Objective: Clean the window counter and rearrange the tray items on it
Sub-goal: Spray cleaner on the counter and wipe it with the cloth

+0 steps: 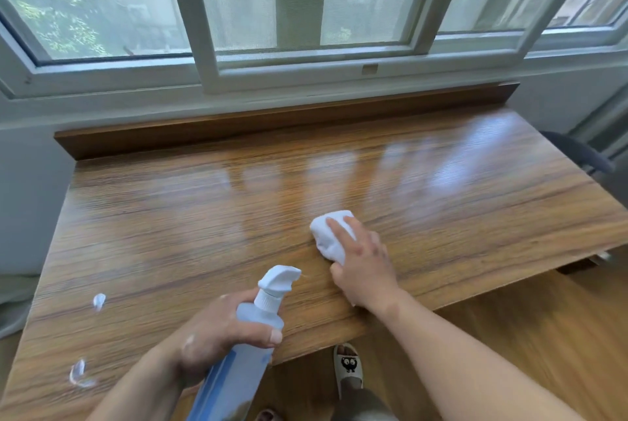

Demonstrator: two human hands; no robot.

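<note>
The wooden counter (238, 203) runs below the window. My right hand (363, 264) presses a crumpled white cloth (328, 233) flat on the counter near its front edge. My left hand (217, 332) grips a pale blue spray bottle (251, 329) with a white trigger head, held above the front edge with the nozzle pointing right. Two small white foam blobs, one (99, 300) and another (80, 374), sit on the counter's left side. No tray shows in this view.
A raised wooden ledge (272, 114) backs the counter against the white window frame (306, 70). A dark chair (577, 152) stands at the far right. Wood floor and a slippered foot (348, 366) lie below the front edge.
</note>
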